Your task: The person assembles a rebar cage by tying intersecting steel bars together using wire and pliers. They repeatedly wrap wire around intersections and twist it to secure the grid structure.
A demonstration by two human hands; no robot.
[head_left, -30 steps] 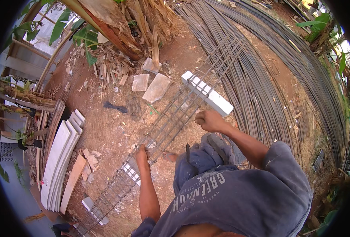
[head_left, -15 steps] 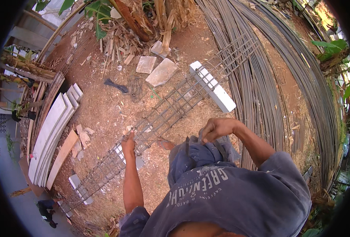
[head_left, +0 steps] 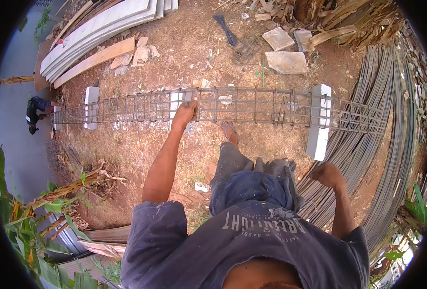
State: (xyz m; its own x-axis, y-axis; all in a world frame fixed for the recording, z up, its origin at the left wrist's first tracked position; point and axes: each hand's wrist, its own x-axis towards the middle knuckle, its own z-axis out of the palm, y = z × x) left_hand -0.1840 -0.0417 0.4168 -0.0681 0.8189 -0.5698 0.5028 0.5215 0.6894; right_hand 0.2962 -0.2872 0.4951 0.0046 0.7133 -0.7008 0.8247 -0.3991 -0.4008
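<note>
A long rebar cage (head_left: 252, 105) made of steel bars and stirrups runs across the ground ahead of me, resting on white blocks. My left hand (head_left: 188, 111), arm stretched forward, is closed on the cage near its middle. Off to my right, my right hand (head_left: 328, 176) is curled closed, apart from the cage; anything inside it is hidden. The nearest thing to it is the right white block (head_left: 318, 139), just beyond. Another white block (head_left: 92, 108) supports the cage farther left.
Long steel bars (head_left: 363, 159) lie bundled at the right. White planks (head_left: 97, 29) are stacked at the far left, near a wooden board (head_left: 97, 62). Broken slabs (head_left: 286, 62) and dark wire (head_left: 225, 30) lie beyond the cage. Another person (head_left: 39, 111) bends at its left end.
My view has turned, so the cage now runs crosswise. My right hand has moved from my waist out to the right. The left stays on the cage.
</note>
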